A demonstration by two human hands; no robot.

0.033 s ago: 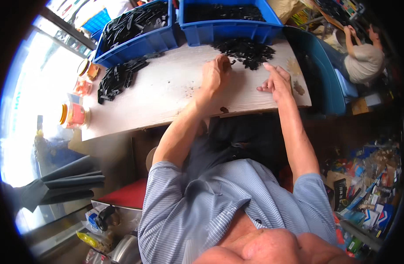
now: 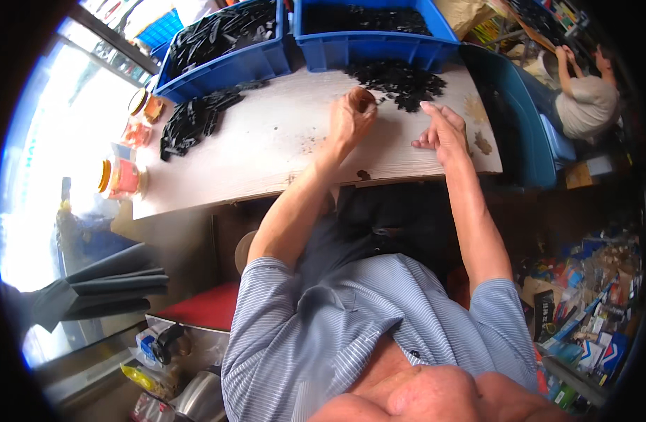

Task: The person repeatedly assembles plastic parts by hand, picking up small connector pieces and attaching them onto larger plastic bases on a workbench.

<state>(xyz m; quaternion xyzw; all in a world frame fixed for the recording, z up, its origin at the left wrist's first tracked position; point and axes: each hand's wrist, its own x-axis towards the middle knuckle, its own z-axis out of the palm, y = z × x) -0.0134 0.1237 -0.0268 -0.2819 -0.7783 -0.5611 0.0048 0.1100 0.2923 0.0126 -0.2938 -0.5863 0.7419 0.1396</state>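
Note:
My left hand is over the middle of the pale table, its fingers curled in. Whatever it pinches is too small or hidden to make out; a tiny dark bit shows by the fingertips. To its right, my right hand hovers with the index finger stretched out and the others loosely bent apart. Nothing shows in it. Just beyond both hands lies a loose heap of small black pieces. Farther left on the table is a pile of longer black strips.
At the table's far edge stand a blue bin of long black strips and another blue bin of small black pieces. Orange-lidded jars line the left edge. A teal tub adjoins the right. Another person works beyond it.
The view has shifted slightly. My left hand has turned a little, its curled fingers showing more. My right hand keeps about the same pose.

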